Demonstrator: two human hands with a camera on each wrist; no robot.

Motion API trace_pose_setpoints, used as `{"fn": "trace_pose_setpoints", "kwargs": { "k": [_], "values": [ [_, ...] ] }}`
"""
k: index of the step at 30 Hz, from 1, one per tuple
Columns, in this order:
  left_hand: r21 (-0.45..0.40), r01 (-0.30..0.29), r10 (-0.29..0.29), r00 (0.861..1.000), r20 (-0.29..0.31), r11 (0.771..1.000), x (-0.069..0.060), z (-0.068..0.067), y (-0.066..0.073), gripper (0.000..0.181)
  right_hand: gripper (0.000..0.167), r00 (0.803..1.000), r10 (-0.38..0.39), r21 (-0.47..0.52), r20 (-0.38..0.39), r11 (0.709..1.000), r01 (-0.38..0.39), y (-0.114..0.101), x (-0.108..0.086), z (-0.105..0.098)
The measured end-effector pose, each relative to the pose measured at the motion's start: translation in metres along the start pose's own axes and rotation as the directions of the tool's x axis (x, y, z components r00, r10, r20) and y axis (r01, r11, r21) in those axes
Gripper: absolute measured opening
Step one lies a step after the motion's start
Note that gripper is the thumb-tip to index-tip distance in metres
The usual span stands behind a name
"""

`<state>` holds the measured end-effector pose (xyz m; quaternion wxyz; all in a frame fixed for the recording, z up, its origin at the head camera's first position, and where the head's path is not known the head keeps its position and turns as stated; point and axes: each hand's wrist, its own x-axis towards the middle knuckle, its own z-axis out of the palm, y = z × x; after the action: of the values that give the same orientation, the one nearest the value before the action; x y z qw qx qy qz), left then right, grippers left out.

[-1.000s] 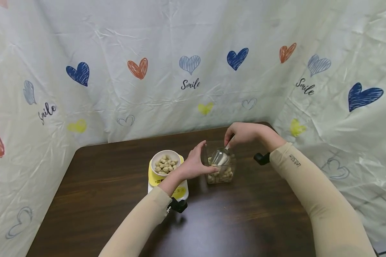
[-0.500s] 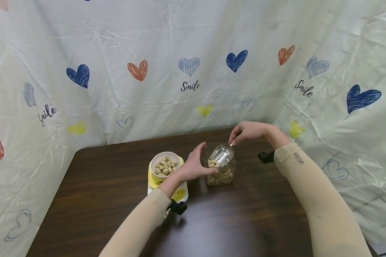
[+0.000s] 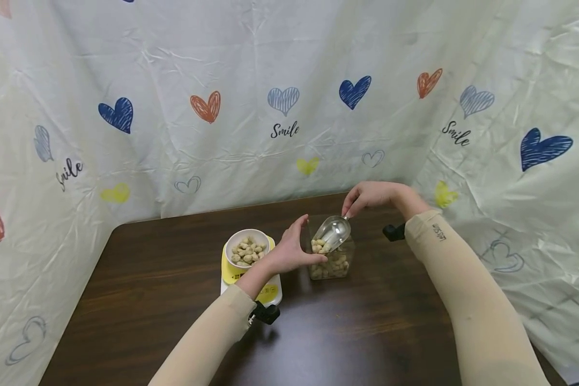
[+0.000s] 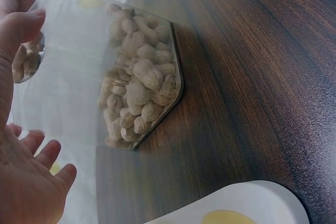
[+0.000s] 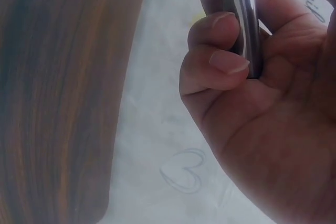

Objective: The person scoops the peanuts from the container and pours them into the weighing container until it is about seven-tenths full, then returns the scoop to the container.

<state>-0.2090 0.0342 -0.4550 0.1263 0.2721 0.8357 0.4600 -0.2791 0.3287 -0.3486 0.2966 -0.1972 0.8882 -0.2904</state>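
A clear plastic container (image 3: 343, 268) with unshelled peanuts (image 4: 139, 90) at its bottom stands on the table. My left hand (image 3: 291, 252) spans its left side and holds it between the thumb (image 4: 21, 30) and the spread fingers. My right hand (image 3: 371, 197) grips the handle (image 5: 244, 30) of a metal scoop (image 3: 335, 230), fingers curled round it in the right wrist view. Tilted down to the left, the scoop sits in the container's mouth with several peanuts in its bowl. To the left, a white bowl (image 3: 229, 249) of peanuts rests on a yellow and white kitchen scale (image 3: 270, 295), partly hidden by my left forearm.
The dark wooden table (image 3: 164, 300) ends at the back against a white curtain (image 3: 241, 64) printed with hearts. Another stretch of curtain hangs close on the right, beside my right sleeve (image 3: 458, 284).
The scoop has come up out of the peanuts and tilted flatter, with peanuts in it. My right hand has shifted slightly right and then held nearly still. The left hand keeps its place.
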Motion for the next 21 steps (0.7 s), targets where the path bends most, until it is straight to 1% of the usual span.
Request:
{"fn": "trace_pose_setpoints", "kwargs": {
  "k": [3, 12, 16, 21],
  "values": [
    [0.003, 0.001, -0.001, 1.0, -0.003, 1.0, -0.001, 0.0, 0.001, 0.121, 0.021, 1.0, 0.002, 0.014, 0.014, 1.0, -0.002, 0.002, 0.005, 0.0],
    [-0.008, -0.003, 0.003, 1.0, -0.001, 1.0, 0.0, 0.001, -0.001, 0.121, 0.021, 0.998, 0.026, 0.013, 0.048, 1.0, -0.027, 0.003, 0.018, -0.002],
    [-0.005, -0.006, 0.006, 1.0, -0.001, 1.0, 0.001, 0.001, -0.002, 0.12, 0.022, 0.998, 0.043, 0.019, 0.055, 0.999, -0.044, 0.003, 0.02, -0.002],
    [-0.007, -0.004, 0.004, 1.0, -0.006, 1.0, 0.001, 0.001, -0.002, 0.119, 0.023, 0.997, 0.063, 0.035, 0.041, 0.997, -0.064, 0.002, 0.019, -0.005]
  ]
}}
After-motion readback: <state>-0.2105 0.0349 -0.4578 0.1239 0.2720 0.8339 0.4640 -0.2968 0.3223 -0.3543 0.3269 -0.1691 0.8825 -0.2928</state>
